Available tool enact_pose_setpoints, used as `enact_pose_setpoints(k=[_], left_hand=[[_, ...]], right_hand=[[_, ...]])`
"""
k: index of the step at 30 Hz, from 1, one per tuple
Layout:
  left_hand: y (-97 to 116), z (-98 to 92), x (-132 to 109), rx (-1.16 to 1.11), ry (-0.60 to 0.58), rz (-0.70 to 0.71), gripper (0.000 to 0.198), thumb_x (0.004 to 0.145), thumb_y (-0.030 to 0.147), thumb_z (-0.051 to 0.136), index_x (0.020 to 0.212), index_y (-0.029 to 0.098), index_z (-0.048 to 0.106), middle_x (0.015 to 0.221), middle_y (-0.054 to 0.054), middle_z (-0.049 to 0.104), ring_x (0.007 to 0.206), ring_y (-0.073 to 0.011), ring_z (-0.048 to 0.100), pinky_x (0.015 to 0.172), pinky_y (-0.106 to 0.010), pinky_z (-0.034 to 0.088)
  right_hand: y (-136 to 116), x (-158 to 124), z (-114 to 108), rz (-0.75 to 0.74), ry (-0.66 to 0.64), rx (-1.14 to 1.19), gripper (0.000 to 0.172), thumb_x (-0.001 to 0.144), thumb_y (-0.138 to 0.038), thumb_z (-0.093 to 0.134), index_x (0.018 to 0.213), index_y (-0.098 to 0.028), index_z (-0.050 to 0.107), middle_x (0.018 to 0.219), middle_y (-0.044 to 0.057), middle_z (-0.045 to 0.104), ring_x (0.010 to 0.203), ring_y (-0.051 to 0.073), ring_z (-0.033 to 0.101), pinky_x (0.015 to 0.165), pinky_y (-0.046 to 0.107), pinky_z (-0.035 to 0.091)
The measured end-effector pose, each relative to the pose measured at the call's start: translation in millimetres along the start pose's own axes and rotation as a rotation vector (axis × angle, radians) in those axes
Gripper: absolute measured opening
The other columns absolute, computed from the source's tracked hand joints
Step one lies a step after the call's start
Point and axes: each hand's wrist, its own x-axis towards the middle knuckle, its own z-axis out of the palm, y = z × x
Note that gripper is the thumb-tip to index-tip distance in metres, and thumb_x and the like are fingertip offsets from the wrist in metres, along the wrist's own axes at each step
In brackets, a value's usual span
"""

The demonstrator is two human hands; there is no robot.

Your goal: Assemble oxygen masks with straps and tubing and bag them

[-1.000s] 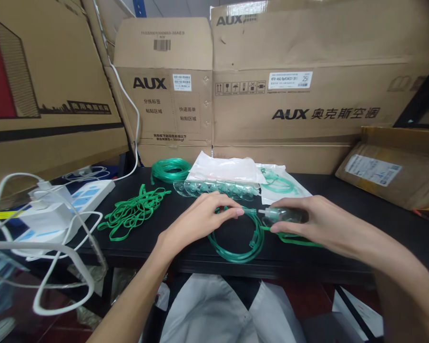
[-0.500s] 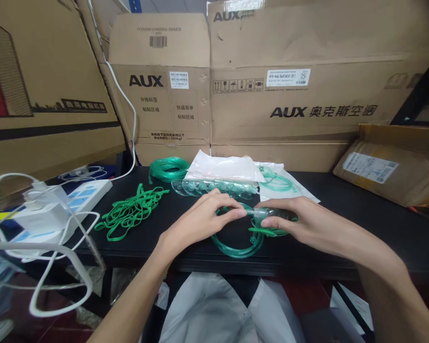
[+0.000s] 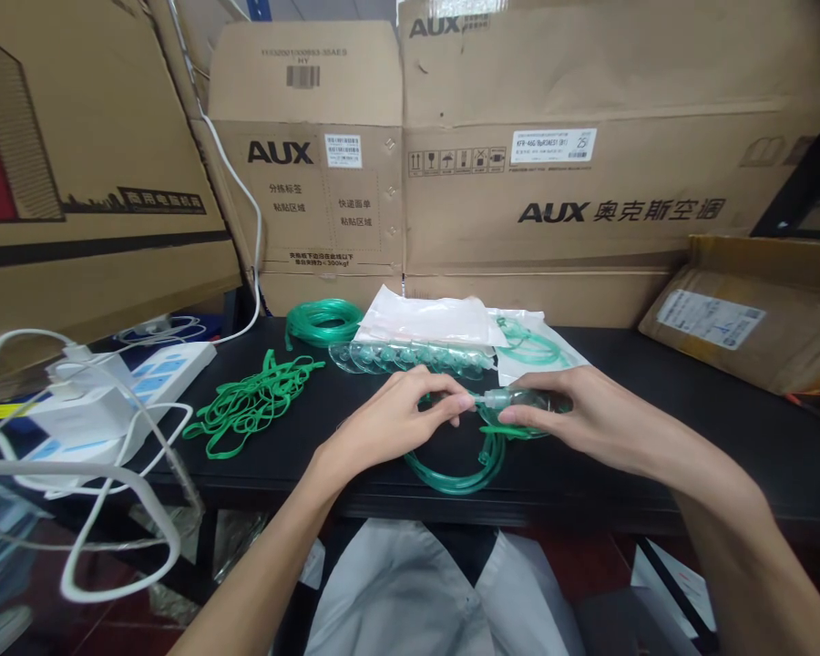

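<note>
Left hand (image 3: 400,410) palm down over the black table (image 3: 690,392), thumb and fingertips pinched on the end of the green tubing (image 3: 456,483); the tubing's loop lies on the table below and between the hands, near the front edge; right hand (image 3: 591,415) closed round the clear mask (image 3: 529,399), thumb on the near side, fingers on the far side, mask lying sideways just above the table; its pale connector (image 3: 497,399) points at the left fingertips, right by the tube end; whether the two are joined, cannot tell; green strap (image 3: 516,432) hangs under the mask, by the right thumb; behind the hands a row of clear masks (image 3: 410,359) lies nested, with a white packet (image 3: 427,317) over its back edge; beside that, to the right, a flat pouch (image 3: 519,364) with thin green tubing showing; thicker green coil (image 3: 324,322) left of the packet; tangled green straps (image 3: 256,401) nearer, well left of the left hand; far left, white power strip (image 3: 168,374) with plugs and cables; AUX cartons (image 3: 465,210) stand along the back; taped parcel (image 3: 707,310) at the right.
</note>
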Motion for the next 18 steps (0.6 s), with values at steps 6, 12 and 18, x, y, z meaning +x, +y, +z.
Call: enact_pose_setpoints(k=[6,12,18], left_hand=[[2.6,3.6,1.5,-0.045,-0.012,-0.006,0.033,0.105,0.041,0.051,0.094,0.022,0.075,0.085,0.002,0.074,0.084,-0.017,0.068,0.078,-0.027,0.047],[2.1,7.6,3.5,0.003,0.055,0.045,0.029,0.105,0.037,0.055,0.094,0.023,0.077,0.087,0.002,0.075,0.09,-0.0176,0.067,0.086,-0.027,0.045],[2.7,7.4,4.4,0.099,0.08,0.085,0.026,0.105,0.036,0.056,0.095,0.024,0.077,0.089,0.003,0.076,0.091,-0.0184,0.063,0.087,-0.029,0.043]], right_hand=[[-1.1,1.5,1.4,-0.008,0.062,0.021,0.033,0.09,-0.05,0.068,0.11,-0.026,0.079,0.099,0.004,0.079,0.087,0.028,0.068,0.075,0.036,0.05],[-1.0,2.7,2.3,0.001,0.087,0.013,0.037,0.087,-0.054,0.069,0.105,-0.025,0.081,0.085,0.004,0.078,0.081,0.028,0.068,0.071,0.035,0.05],[-5.8,3.1,1.2,0.02,0.07,0.009,0.04,0.09,-0.06,0.063,0.092,-0.023,0.079,0.074,0.001,0.069,0.066,0.02,0.056,0.059,0.03,0.038]])
